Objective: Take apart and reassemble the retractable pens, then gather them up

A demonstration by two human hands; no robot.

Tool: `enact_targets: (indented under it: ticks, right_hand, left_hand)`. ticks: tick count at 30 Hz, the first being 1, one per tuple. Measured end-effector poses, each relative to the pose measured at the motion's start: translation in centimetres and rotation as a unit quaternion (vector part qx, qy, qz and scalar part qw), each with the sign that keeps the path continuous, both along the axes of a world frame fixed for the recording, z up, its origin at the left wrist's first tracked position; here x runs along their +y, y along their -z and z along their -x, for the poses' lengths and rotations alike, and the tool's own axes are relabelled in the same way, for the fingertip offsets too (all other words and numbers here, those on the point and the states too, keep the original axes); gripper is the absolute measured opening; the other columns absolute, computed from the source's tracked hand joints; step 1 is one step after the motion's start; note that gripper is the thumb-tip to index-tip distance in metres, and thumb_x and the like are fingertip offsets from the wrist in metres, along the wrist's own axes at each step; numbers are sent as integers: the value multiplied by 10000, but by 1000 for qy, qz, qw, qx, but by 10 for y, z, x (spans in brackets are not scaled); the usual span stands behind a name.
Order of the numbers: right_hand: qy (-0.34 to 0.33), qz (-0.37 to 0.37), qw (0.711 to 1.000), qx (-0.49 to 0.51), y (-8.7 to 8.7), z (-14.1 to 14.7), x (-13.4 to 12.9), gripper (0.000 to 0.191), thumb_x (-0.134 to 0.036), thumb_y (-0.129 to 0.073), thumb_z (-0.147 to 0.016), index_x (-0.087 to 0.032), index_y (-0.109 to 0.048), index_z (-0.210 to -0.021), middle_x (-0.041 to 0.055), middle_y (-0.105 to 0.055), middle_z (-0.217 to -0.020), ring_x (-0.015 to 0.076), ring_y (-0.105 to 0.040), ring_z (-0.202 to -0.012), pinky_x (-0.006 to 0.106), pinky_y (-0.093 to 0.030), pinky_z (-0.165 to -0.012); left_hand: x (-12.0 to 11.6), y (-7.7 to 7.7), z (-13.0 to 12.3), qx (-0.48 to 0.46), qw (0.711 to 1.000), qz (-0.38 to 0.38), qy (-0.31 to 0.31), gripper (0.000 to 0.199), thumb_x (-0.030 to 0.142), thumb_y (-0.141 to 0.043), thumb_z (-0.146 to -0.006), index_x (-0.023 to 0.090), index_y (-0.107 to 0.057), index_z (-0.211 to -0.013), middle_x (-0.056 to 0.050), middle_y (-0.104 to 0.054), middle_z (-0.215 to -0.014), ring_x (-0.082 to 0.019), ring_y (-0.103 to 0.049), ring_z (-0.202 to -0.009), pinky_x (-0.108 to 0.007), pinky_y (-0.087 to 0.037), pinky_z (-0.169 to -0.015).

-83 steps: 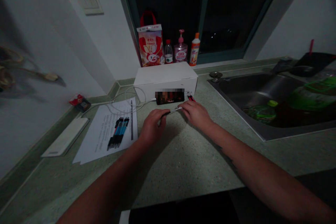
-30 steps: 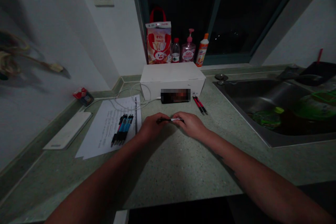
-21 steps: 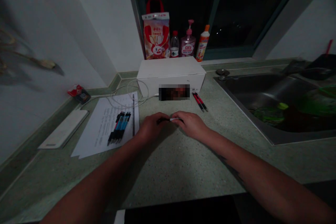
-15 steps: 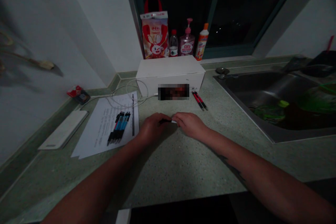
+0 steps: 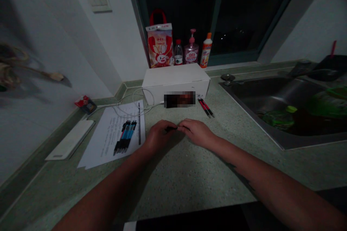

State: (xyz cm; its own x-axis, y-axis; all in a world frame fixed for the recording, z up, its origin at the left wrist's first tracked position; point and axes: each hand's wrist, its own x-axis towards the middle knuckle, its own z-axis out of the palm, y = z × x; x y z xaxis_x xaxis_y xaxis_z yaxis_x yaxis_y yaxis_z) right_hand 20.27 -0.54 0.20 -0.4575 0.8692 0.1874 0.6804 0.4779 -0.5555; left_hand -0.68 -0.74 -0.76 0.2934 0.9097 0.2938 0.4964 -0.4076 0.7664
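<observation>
Over the middle of the counter, my left hand point(image 5: 159, 134) is closed in a pinch on a thin black piece point(image 5: 170, 129) that looks like part of a pen. My right hand point(image 5: 195, 131) is closed too, its fingertips meeting those of the left at the piece's right end. What lies inside the right fingers is mostly hidden. To the left, several blue and red pens point(image 5: 126, 137) with black grips lie side by side on printed sheets point(image 5: 104, 137). Two red-and-black pens point(image 5: 206, 107) rest on the counter beyond my right hand.
A white box point(image 5: 176, 75) stands behind my hands, with a blurred-out dark object point(image 5: 179, 100) and white cable point(image 5: 135, 94) before it. A white slab point(image 5: 71, 140) lies left. Bottles point(image 5: 191, 52) and a bag point(image 5: 160, 47) line the window. A sink point(image 5: 252, 115) is at right.
The view has tilted up slightly, so everything sits lower. My hands stay together, and the pale bit that showed at the right fingertips is now mostly covered.
</observation>
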Motion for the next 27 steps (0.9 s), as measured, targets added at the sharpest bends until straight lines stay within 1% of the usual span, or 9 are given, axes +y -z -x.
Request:
enact_targets:
  ticks: [3, 5, 7, 12, 17, 19, 23, 25, 27]
  right_hand:
    - [7, -15, 1000, -3, 2, -2, 2, 182, -283, -579, -1034, -216, -748, -1039, 55, -748, -1030, 194, -688, -935, 300, -460, -792]
    - [10, -25, 1000, -9, 3, -3, 3, 184, -294, -583, -1034, -217, -749, -1052, 57, -747, -1034, 198, -691, -941, 303, -462, -795]
    - [11, -33, 999, -18, 2, -4, 3, 185, -303, -587, -1033, -223, -752, -1060, 57, -746, -1027, 197, -691, -937, 304, -461, -791]
    - [4, -48, 998, -43, 0, -5, 2, 156, -316, -637, -1007, -225, -749, -1066, 57, -738, -1016, 200, -686, -930, 298, -454, -765]
    - [-2, -59, 997, -53, -2, -5, -1, 149, -332, -687, -979, -214, -738, -1055, 51, -734, -1016, 197, -689, -931, 291, -453, -774]
    - [-2, -52, 997, -57, -3, -4, -2, 156, -336, -673, -988, -210, -740, -1051, 52, -741, -1022, 202, -696, -933, 294, -454, -772]
    - [-2, -29, 997, -67, -5, 0, -4, 204, -333, -581, -1039, -224, -753, -1052, 59, -764, -1044, 212, -705, -931, 308, -455, -764]
    - [-3, -11, 997, -71, -6, 1, -4, 236, -318, -541, -1055, -226, -758, -1044, 58, -770, -1010, 211, -704, -908, 309, -452, -750]
    - [-3, 10, 998, -66, -6, 3, -3, 252, -292, -525, -1059, -217, -761, -1016, 52, -766, -937, 205, -698, -870, 303, -445, -732]
  left_hand:
    - [1, -2, -2, -28, 999, 45, -13, 182, 304, -703, -882, 207, -733, -1032, -45, -783, -964, -203, -732, -873, -337, -586, -829]
    - [1, -3, -2, -32, 997, 63, -36, 184, 352, -629, -933, 199, -725, -972, -34, -773, -873, -197, -725, -805, -324, -579, -771]
    - [2, -4, -2, -27, 996, 73, -45, 211, 350, -592, -946, 200, -720, -871, -17, -751, -781, -188, -704, -739, -309, -566, -719]
    - [1, -7, -4, -49, 995, 83, -34, 55, 243, -701, -837, 210, -741, -820, -16, -779, -827, -193, -716, -793, -323, -576, -792]
    - [-1, -5, -7, -80, 990, 102, -48, 52, 254, -728, -814, 206, -747, -813, -11, -773, -801, -193, -713, -770, -315, -574, -762]
    - [-2, -6, -7, -87, 991, 97, -42, 52, 252, -727, -809, 203, -743, -802, -12, -766, -796, -189, -707, -765, -311, -573, -754]
    - [-4, -9, -7, -97, 994, 50, -21, 29, 190, -713, -806, 201, -731, -785, -28, -760, -846, -186, -703, -820, -322, -575, -816]
    - [-4, -9, -6, -95, 995, 34, -14, 42, 168, -713, -808, 205, -733, -806, -30, -760, -873, -186, -704, -845, -331, -575, -843]
    - [-4, -8, -6, -84, 996, 17, -14, 62, 154, -717, -808, 211, -737, -823, -27, -758, -883, -186, -703, -857, -337, -577, -857]
